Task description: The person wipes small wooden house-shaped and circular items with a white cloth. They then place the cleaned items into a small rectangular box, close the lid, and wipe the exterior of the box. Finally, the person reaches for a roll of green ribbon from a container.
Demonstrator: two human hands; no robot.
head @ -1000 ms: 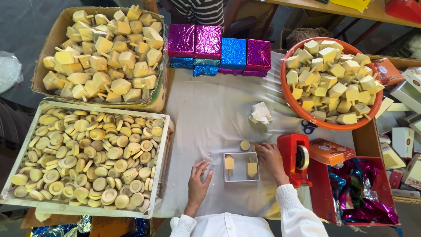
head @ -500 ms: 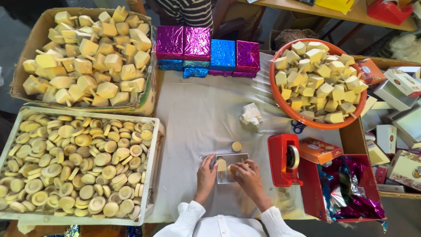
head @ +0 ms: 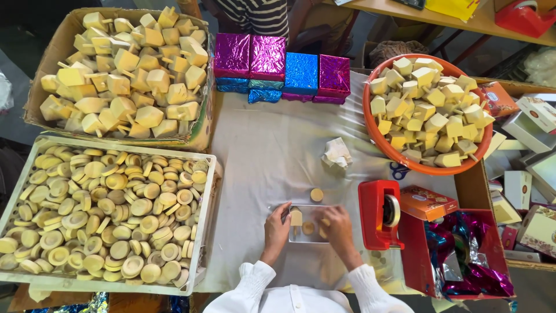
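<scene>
Now both at the small clear box (head: 307,223) on the bench (head: 278,150): left hand (head: 277,227) pinching its left edge, right hand (head: 336,229) come in from beside the tape dispenser (head: 379,213), fingers curled over the right side. Inside, wooden top (head: 296,219), stem toward the wearer, plus a disc newly inside; another disc (head: 316,194) just beyond.

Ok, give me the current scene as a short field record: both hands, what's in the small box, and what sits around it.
left hand: on the left edge of the small clear box
right hand: over the box's right side, hiding what is under it
in box: one wooden top, one round disc
loose disc: on the cloth just beyond the box
right of box: red tape dispenser
left: white crate of discs
far right: orange bowl of tops
</scene>
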